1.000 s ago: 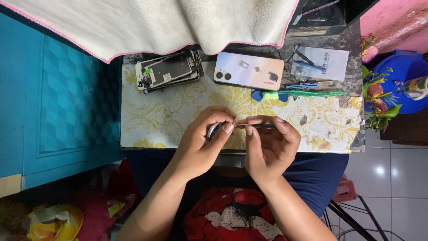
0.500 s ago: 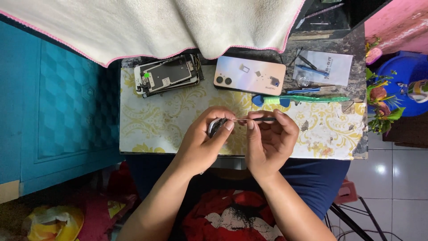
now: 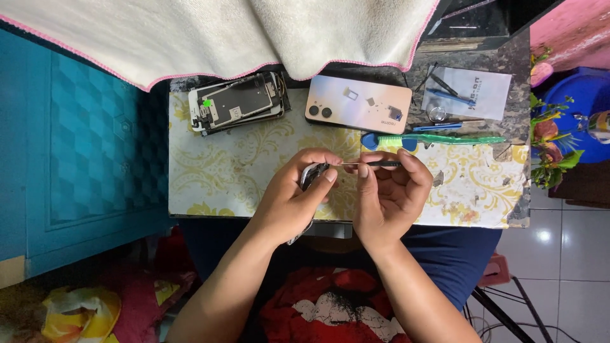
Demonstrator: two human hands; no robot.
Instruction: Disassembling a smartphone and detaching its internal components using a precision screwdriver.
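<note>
My left hand [image 3: 293, 198] grips a small dark phone part [image 3: 311, 175] at the front edge of the table [image 3: 235, 178]. My right hand [image 3: 389, 190] holds thin tweezers [image 3: 372, 164] level, their tip pointing left at that part. The two hands nearly touch. Behind them lies a peach-coloured phone back cover [image 3: 358, 104] with small loose bits on it, and to its left a stack of opened phone screens [image 3: 236, 101].
A green toothbrush [image 3: 445, 139], a blue tool [image 3: 438, 127] and a white paper sheet [image 3: 475, 93] lie at the right rear. A cream towel [image 3: 216, 35] hangs over the back. A teal cabinet [image 3: 76, 146] stands left; plants [image 3: 549, 152] are on the right.
The view has shifted slightly. Both hands stay together over the front of the table, with the tweezers' tip still at the part.
</note>
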